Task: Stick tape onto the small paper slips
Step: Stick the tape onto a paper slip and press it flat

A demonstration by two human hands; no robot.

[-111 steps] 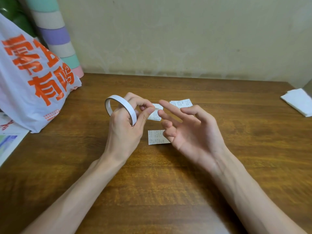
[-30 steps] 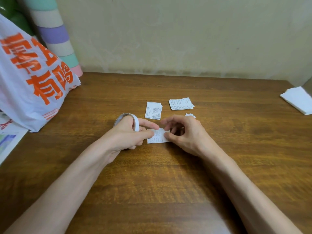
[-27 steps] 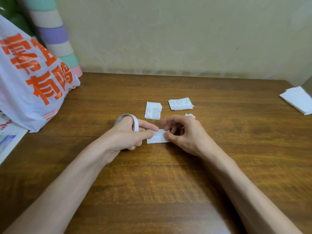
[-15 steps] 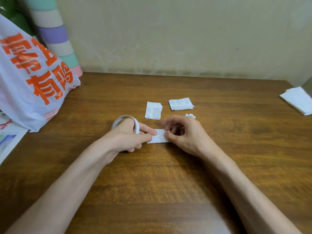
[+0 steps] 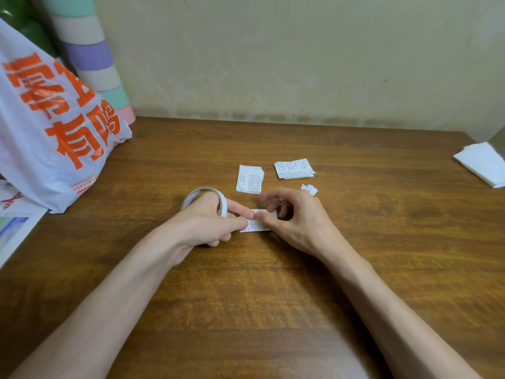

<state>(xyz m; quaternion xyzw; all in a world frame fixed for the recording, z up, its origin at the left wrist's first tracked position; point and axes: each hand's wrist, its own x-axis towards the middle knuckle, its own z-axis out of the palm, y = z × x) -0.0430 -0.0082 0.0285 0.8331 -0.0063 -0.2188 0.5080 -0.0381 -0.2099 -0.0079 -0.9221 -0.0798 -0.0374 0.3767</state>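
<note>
My left hand [image 5: 207, 222], fingers curled round the tape [image 5: 222, 205], thumbs the slip [image 5: 255, 228] on the table [image 5: 273, 296]; my right hand [image 5: 297, 222] pinches the slip. I should hold it flat and draw the tape taut.

We see a brown wood-grain table [image 5: 273, 296] butted against a plain cream wall [image 5: 300, 56] with staining along its base, soft even light, a white orange-printed plastic bag [image 5: 54, 119] and pastel-striped cylinder [image 5: 93, 58] far left, folded white paper [image 5: 483, 164] at the right edge.
</note>
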